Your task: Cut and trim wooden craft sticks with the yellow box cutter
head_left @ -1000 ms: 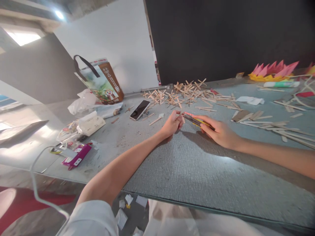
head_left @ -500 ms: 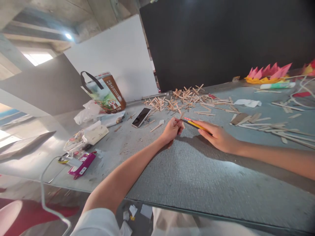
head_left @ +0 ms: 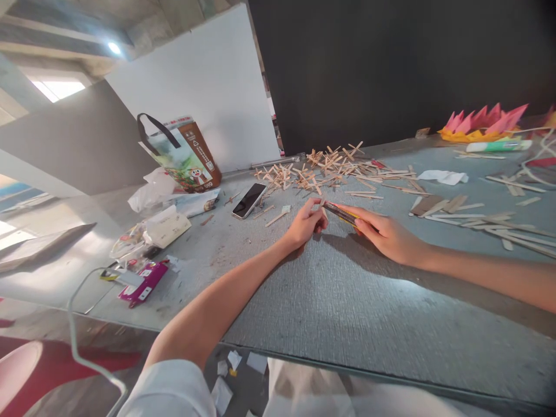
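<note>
My left hand (head_left: 307, 223) is closed on a small wooden stick (head_left: 322, 202), whose tip shows above the fingers. From the right, my right hand (head_left: 382, 231) grips a black and yellow utility knife (head_left: 343, 214). The knife's front end meets the stick beside my left fingertips; its blade is too small to make out. Both hands are over the grey table (head_left: 321, 313). Behind them lies a loose pile of crossed wooden sticks (head_left: 330, 168).
A phone (head_left: 249, 200) lies left of the pile, near a printed bag (head_left: 186, 153). Wrappers and a purple packet (head_left: 143, 284) are farther left. On the right are flat sticks (head_left: 478, 220), white paper (head_left: 443, 176), a glue tube (head_left: 499, 146) and a pink paper crown (head_left: 486, 121).
The knife has turned in my right hand, so more of its black side shows and less yellow. The view has shifted slightly. Both hands remain close together at the stick.
</note>
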Demonstrator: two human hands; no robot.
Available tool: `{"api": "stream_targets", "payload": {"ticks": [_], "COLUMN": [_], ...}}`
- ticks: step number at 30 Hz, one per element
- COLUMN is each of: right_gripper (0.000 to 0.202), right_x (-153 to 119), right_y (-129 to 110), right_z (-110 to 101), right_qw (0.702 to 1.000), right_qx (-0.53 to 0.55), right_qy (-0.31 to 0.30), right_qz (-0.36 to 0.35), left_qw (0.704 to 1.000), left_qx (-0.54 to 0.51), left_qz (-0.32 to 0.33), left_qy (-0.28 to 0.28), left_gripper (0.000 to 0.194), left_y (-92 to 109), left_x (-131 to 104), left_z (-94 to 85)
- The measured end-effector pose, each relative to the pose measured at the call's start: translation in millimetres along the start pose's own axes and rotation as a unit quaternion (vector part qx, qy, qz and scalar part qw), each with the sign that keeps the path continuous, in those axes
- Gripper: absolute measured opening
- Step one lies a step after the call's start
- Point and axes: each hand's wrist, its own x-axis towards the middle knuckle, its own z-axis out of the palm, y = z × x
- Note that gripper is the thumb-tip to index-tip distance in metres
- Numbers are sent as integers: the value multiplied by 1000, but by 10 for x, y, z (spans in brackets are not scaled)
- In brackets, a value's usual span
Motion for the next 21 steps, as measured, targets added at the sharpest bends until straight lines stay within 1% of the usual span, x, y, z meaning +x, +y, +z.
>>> {"api": "stream_targets", "payload": {"ticks": [3, 6, 8, 11, 14, 17, 19, 21], "right_gripper": [56, 57, 56, 55, 55, 55, 55, 56], "right_x": [5, 7, 1, -13, -26, -26, -19, -6], "right_y": [-7, -8, 2, 22, 23, 4, -9, -15], "right_z": [2, 8, 14, 25, 29, 20, 6, -10], "right_qw": [1000, 1000, 1000, 1000, 1000, 1000, 1000, 1000], "right_qx": [-2, -10, -14, -16, -15, -12, -1, 18], "right_qy": [-5, -2, 4, 8, -2, -3, -4, -11], "right_qz": [6, -3, -9, -14, -23, -19, -7, 7], "left_qw": [1000, 999, 996, 980, 966, 966, 976, 987], "left_qx": [10, 37, 89, 191, 245, 244, 205, 143], "left_qz": [6, 7, 16, 52, 79, 84, 77, 67], "left_qy": [-6, -3, 6, 22, 22, 17, 13, 4], "left_gripper": [25, 26, 27, 29, 31, 32, 31, 30], "left_y": [-26, -45, -46, -27, 1, 10, -5, -35], "left_x": [7, -2, -22, -67, -108, -122, -106, -72], "left_z": [-13, -10, 4, 30, 46, 46, 37, 23]}}
